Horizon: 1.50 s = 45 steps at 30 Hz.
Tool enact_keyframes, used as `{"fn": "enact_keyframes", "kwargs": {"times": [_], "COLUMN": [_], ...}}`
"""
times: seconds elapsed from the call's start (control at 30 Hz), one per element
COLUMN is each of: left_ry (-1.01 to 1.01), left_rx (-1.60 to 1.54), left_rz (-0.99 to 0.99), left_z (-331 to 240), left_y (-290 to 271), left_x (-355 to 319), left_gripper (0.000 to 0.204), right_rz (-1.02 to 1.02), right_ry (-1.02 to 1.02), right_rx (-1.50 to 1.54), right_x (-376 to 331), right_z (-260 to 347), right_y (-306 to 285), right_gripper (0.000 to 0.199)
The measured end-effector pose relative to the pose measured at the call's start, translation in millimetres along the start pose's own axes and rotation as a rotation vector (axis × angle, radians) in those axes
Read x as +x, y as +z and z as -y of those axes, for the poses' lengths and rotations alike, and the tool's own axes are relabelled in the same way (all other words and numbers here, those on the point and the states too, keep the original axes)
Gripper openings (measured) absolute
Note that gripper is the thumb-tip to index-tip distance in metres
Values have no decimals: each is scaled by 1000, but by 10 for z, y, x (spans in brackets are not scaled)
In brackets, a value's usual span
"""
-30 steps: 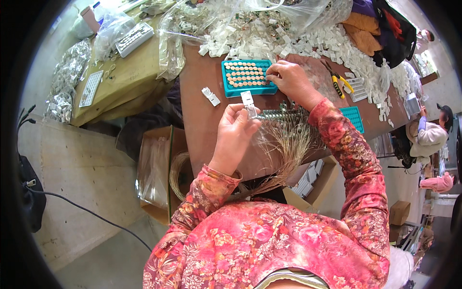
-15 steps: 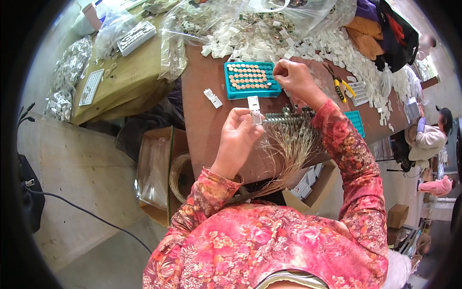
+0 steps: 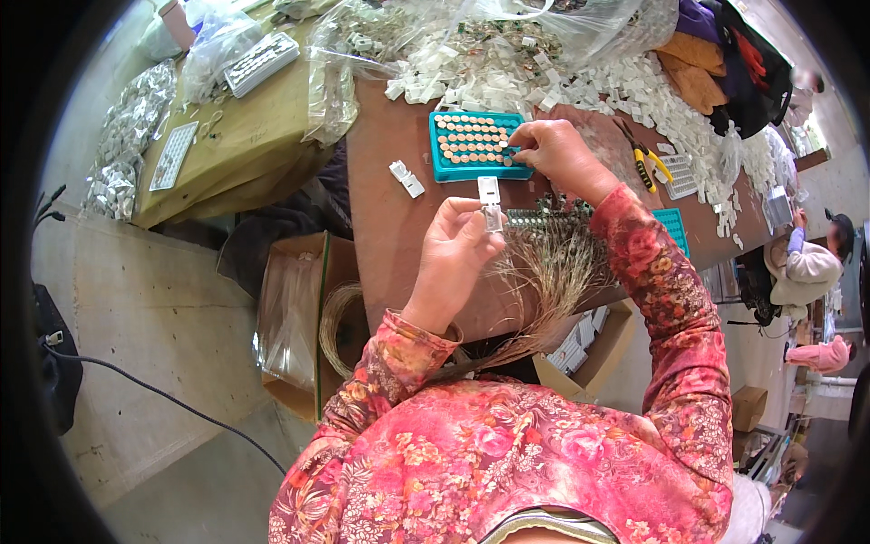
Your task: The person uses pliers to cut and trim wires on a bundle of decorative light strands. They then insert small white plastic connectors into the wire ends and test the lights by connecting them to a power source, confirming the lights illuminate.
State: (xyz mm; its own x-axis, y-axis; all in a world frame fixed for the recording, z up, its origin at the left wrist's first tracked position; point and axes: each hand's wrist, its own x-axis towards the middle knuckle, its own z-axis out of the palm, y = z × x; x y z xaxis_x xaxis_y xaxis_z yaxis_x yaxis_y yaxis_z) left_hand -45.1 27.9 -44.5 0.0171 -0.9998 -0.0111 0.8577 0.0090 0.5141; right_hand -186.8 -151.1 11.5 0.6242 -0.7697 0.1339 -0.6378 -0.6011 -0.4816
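Observation:
Pinched between the thumb and fingers of my left hand [image 3: 453,258] is a small plastic casing [image 3: 490,192], white at the top and clear below. Beyond it sits a teal tray [image 3: 480,172] with rows of round copper-coloured discs [image 3: 473,138]. My right hand [image 3: 566,159] reaches over the right side of that tray with its fingertips drawn together at the discs. Whatever lies between those fingertips is too small to make out. Another white casing [image 3: 407,179] rests on the brown table left of the tray. A bundle of thin wires [image 3: 557,258] with small circuit boards lies between my arms.
A large heap of clear and white plastic pieces [image 3: 507,77] covers the table's far side. Yellow-handled pliers [image 3: 646,170] lie to the right, near a second teal tray [image 3: 671,231]. Cardboard boxes [image 3: 340,263] stand below the table edge. Other people [image 3: 807,263] are far right.
My right hand has come down onto the right part of the disc tray. The left hand still grips the casing, in almost the same place. The whole view has shifted slightly.

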Motion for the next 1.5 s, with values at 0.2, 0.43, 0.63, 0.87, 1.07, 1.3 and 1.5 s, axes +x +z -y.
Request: {"fn": "enact_keyframes", "kwargs": {"times": [0.2,0.43,0.63,0.87,1.07,1.3,1.5], "left_ry": [-3,-2,21,35,16,-4,-10], "left_rx": [-14,7,16,65,74,120,166], "left_rz": [11,-16,-23,-83,-7,-71,-24], "left_z": [-4,-9,16,31,15,15,11], "left_y": [13,3,13,52,52,63,50], "left_x": [0,-1,-8,-1,-10,-7,-18], "left_gripper": [16,16,16,16,13,13,12], "right_rz": [-4,-90,-46,-183,-200,-128,-70], "right_ry": [-46,-172,-248,-304,-342,-321,-333], "right_rx": [-14,8,300,90,4,-3,11], "right_x": [16,-56,-613,-822,-839,-823,-838], "right_z": [-69,88,627,839,866,861,872], "right_y": [34,-23,-305,-33,-17,-93,-135], "right_gripper": [17,15,9,7,7,5,3]}}
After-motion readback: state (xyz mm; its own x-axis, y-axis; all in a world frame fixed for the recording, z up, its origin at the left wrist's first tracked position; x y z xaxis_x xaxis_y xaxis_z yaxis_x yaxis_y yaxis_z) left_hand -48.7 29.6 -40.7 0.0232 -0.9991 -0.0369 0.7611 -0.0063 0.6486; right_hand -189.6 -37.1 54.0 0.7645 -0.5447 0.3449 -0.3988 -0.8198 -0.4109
